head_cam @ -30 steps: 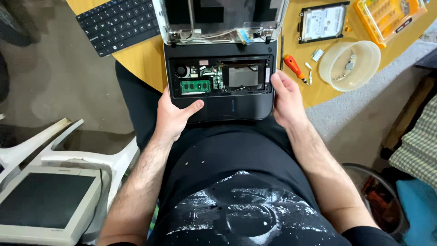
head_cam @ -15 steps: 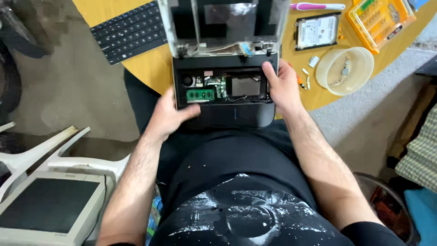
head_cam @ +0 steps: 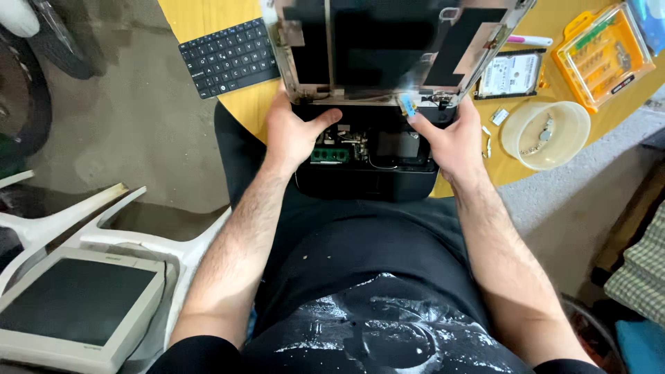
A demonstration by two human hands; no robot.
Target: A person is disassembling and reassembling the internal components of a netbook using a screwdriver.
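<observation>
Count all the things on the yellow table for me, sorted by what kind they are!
Opened laptop, both hands on it, left hand and right hand: 1
Loose keyboard: 1
Hard drive: 1
Round plastic bowl: 1
Orange tool case: 1
Pink-and-white pen: 1
Total: 6

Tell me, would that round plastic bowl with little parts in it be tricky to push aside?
Probably light: the round bowl looks thin and translucent, so it should slide easily on the smooth yellow table. It sits near the table's edge, so a hard push might send it off. The loose small parts inside would likely rattle or spill.
</observation>
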